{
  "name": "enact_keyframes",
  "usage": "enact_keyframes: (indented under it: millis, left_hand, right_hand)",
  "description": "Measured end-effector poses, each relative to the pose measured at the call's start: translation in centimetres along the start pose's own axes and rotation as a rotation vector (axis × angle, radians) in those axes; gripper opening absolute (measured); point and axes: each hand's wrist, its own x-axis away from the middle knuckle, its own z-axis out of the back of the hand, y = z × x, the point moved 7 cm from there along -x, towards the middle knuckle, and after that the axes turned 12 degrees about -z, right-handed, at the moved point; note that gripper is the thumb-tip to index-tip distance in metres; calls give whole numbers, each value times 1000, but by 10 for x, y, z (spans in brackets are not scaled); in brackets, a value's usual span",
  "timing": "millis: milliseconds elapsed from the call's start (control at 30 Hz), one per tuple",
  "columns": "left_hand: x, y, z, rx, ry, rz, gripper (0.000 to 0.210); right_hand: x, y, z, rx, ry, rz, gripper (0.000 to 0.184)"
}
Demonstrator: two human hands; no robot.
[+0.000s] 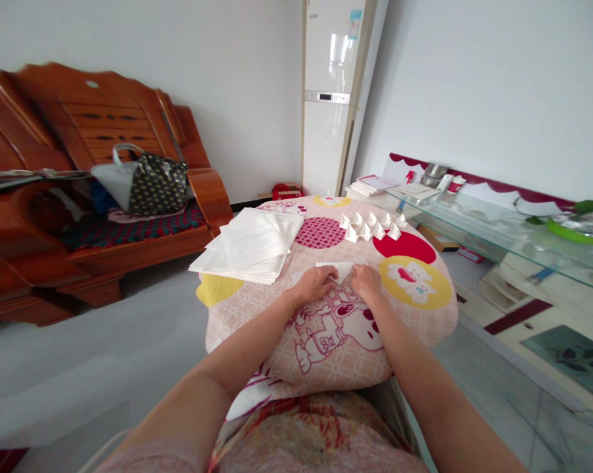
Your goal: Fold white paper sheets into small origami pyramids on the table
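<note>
White napkin (pixel 336 269) lies flat on the patterned cushion (pixel 326 328), near its middle, partly folded. Left hand (pixel 315 284) presses its near left edge, fingers closed down on the paper; right hand (pixel 367 281) pins the near right corner the same way. Judged step: creasing 1 fold of this sheet. The next move would call for a firm drag along the crease while the other hand keeps the sheet from sliding on soft fabric. Beyond the napkin, toward the cushion's far right edge, sits a cluster of folded paper pieces (pixel 373 226). At the far left edge a stack of flat napkins (pixel 250 246) overhangs slightly. Bare cushion around the napkin gives working room; its rounded sides drop away.
</note>
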Motion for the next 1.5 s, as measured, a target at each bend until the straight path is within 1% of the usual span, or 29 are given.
enact_keyframes:
  millis: [67, 133, 267, 400, 600, 800, 1033, 1200, 1367, 1500]
  left_hand:
    - [-1, -7, 1, 23, 43, 40, 25]
    - [-3, -12, 1, 22, 59, 58, 26]
    - [-4, -21, 0, -48, 87, 150, 33]
    - [-3, -25, -1, -139, 69, 226, 37]
    - [-8, -23, 2, -222, 16, 259, 35]
    - [-11, -24, 1, -264, 27, 237, 37]
    - [-14, -36, 2, -206, 41, 250, 41]
    - [-14, -40, 11, -176, 114, 300, 52]
    - [-16, -39, 13, -165, 71, 325, 53]
    - [-17, -43, 15, -119, 83, 370, 49]
  right_hand:
    - [0, -1, -1, -11, 8, 6, 40]
    - [1, -1, -1, -24, 16, 10, 42]
    - [2, -2, -1, -30, 22, 3, 44]
    - [4, -2, 1, -35, 32, 1, 45]
    - [7, -3, 4, -57, 46, 24, 44]
    - [6, -2, 1, -51, 37, 22, 46]
    - [8, -1, 4, -64, 45, 16, 48]
    - [12, -1, 6, -80, 66, 30, 51]
    - [12, -2, 5, -102, 79, 43, 51]
    - [12, -3, 2, -138, 99, 73, 50]
